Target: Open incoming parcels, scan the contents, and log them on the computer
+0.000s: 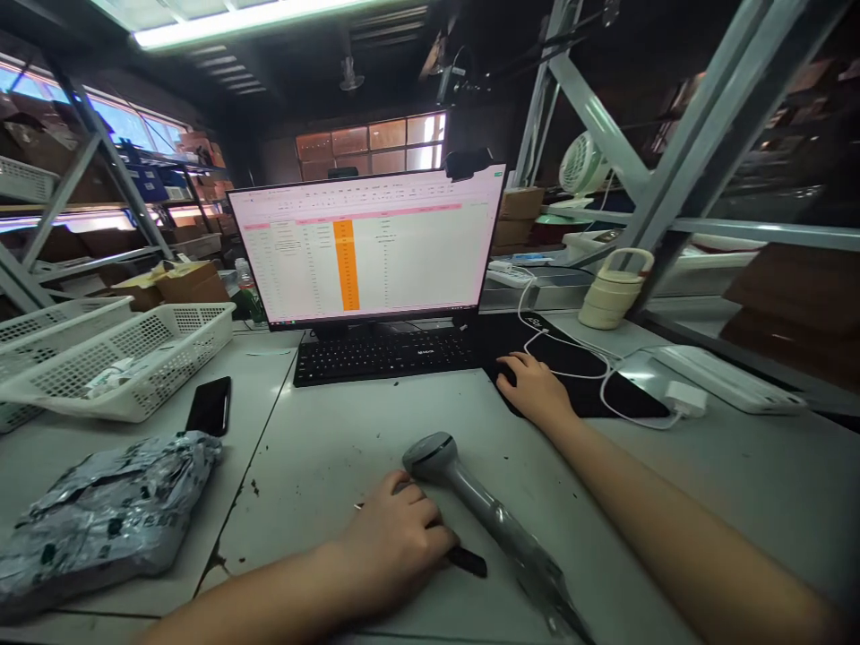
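My left hand point(407, 537) rests on the table, its fingers curled round a slim black-handled tool point(468, 562). The dark flat end sticks out on the right and a thin pale tip shows on the left; the middle is hidden under my fingers. Just beyond these fingers lies a grey barcode scanner point(470, 493), its head facing away and its handle toward me, wrapped in clear plastic. My right hand point(534, 387) lies over a black computer mouse point(503, 373), mostly covered by the fingers, on a black mouse pad point(584, 358).
A monitor point(417, 260) showing a spreadsheet stands behind a black keyboard point(382, 356). On the left are a grey plastic parcel point(114, 515), a phone point(210, 406) and white baskets point(144, 394). White cables, a power strip point(729, 378) and a cream cup point(611, 291) occupy the right.
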Available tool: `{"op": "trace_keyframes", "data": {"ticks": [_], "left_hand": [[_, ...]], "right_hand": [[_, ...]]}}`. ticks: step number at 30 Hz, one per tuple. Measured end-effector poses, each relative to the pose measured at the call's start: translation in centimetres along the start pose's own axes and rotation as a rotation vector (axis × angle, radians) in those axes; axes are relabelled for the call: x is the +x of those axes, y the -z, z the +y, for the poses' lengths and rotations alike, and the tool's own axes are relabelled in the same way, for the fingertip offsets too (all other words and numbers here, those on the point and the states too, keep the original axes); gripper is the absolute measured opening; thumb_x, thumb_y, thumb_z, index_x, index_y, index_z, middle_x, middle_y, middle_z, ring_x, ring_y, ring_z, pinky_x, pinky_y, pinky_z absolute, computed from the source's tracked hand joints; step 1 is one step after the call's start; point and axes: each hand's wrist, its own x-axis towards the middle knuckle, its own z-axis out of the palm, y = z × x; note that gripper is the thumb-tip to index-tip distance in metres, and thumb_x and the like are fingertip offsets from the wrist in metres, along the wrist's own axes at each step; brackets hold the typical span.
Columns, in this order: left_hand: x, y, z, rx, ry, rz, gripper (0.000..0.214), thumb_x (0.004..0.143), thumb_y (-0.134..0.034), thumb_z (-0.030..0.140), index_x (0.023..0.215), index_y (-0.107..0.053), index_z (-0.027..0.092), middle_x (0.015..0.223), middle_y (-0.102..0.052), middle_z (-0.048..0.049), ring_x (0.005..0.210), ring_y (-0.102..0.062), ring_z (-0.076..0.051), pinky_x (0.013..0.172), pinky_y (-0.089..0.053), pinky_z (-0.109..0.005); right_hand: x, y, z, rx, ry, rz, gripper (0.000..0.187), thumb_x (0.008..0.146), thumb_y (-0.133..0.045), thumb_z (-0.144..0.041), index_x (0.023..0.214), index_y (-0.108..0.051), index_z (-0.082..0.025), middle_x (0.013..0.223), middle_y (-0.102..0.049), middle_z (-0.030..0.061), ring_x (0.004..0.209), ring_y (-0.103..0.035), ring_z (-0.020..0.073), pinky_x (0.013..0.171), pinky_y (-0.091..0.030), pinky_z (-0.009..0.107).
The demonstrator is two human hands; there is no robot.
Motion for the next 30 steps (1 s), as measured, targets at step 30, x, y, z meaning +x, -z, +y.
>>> {"op": "trace_keyframes", "data": {"ticks": [30], "left_hand": [[-19.2,13.9,-3.6,0.351,0.987,0.309,0.042,0.098,-0.057,0.044,0.132,-0.064,0.020,0.136,-0.063,-0.0125,0.128,-0.054,-0.028,0.112,-0.039,-0.044]], "right_hand": [[0.7,3.4,0.1,0.258,0.054,0.067,0.066,0.094,-0.037,-0.058,0.148,-0.051,-0.023,0.143,-0.055,0.0206,0.131,-0.048,0.0578,0.097,-0.042,0.073]]}}
